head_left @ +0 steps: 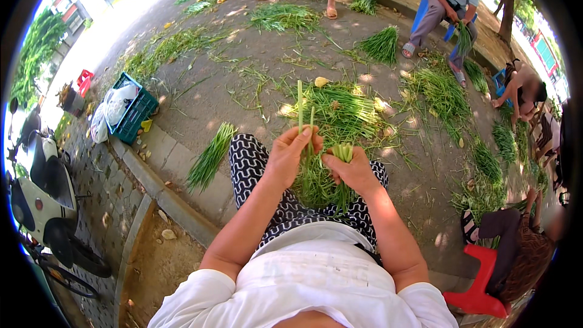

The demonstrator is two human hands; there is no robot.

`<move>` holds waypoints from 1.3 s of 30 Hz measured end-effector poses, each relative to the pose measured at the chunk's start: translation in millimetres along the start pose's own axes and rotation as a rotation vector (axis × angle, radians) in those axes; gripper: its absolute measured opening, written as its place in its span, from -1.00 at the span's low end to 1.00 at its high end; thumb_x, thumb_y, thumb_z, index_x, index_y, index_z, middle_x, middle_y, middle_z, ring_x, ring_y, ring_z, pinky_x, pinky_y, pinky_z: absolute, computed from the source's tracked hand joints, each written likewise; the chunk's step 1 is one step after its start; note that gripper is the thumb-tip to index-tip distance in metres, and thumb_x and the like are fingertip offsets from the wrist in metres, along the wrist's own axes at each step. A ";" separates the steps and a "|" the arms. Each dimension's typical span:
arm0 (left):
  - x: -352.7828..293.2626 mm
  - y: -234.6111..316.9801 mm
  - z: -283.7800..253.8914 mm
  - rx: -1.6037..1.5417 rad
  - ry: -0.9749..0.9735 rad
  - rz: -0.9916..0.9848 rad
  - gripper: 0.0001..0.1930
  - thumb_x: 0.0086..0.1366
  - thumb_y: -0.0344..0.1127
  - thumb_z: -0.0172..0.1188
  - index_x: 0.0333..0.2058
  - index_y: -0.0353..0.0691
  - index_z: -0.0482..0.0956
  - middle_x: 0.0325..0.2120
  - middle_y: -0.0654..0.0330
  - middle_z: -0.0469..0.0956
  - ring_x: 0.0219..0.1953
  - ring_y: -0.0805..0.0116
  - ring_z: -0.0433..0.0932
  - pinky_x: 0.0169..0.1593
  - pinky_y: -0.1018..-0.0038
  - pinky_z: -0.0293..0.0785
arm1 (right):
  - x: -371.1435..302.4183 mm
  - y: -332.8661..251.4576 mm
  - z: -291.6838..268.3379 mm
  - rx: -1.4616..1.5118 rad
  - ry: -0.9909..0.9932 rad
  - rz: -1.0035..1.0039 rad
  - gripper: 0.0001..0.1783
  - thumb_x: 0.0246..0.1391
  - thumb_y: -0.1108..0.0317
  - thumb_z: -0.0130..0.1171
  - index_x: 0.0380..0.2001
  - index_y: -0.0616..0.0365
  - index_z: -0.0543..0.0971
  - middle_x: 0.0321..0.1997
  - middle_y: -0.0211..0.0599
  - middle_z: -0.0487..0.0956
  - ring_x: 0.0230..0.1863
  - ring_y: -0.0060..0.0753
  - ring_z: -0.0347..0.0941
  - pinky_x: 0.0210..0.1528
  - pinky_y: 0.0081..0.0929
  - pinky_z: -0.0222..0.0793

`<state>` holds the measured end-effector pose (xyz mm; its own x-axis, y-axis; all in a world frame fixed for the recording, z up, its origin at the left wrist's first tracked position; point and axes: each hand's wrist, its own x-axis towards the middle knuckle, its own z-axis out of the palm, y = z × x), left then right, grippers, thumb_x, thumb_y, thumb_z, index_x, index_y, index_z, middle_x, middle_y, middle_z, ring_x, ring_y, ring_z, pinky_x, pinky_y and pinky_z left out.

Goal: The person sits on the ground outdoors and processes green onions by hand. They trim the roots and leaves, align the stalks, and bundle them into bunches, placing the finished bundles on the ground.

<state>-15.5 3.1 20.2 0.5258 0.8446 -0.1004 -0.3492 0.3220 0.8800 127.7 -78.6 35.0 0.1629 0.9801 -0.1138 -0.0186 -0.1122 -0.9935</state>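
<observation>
Scooter (42, 188) and kerb sit at the far left, with a green crate (135, 114) and white bags (112, 106) beside them on the pavement. A loose sheaf of green stalks (211, 157) lies on the ground just left of the seated person's patterned trouser leg (246, 161).

Moving in, the left hand (293, 153) is raised over the lap, its fingers pressed together on a couple of long green stalks (300, 106) that stand nearly upright above the fist. Just to the right, the right hand (351, 170) is closed round a thick bunch of stalks (343, 150), cut ends poking up out of the fist and the leafy lengths hanging down over the lap. So the single stalks sit inside the left grip and rise above it; the bunch sits inside the right grip, touching the knuckles of the other hand.

To my eye the job wants the left fingers kept low on the stalk, so it draws clean without snapping, while the right grip holds firm enough to keep the ends level and not crush them.

Beyond the hands lies a big heap of greens (340, 112) on the ground. Further right, other people sit among similar piles (440, 88), one on a red stool (483, 285).
</observation>
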 end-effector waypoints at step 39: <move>-18.4 -1.0 20.4 0.326 -0.151 -0.154 -0.80 0.27 -0.28 0.08 -0.31 -0.31 0.56 -0.57 0.30 0.51 -0.63 0.61 0.38 -0.55 0.66 0.26 | -2.4 -13.5 -20.3 0.293 0.186 -0.159 -0.77 0.02 0.50 0.08 -0.22 0.37 0.43 -0.48 -0.36 0.47 -0.68 -0.64 0.32 -0.67 -0.64 0.25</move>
<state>-9.0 -21.4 30.7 0.6700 0.7164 -0.1948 -0.0054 0.2671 0.9637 147.6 -82.7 48.7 0.3626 0.9318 0.0171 -0.2553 0.1169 -0.9598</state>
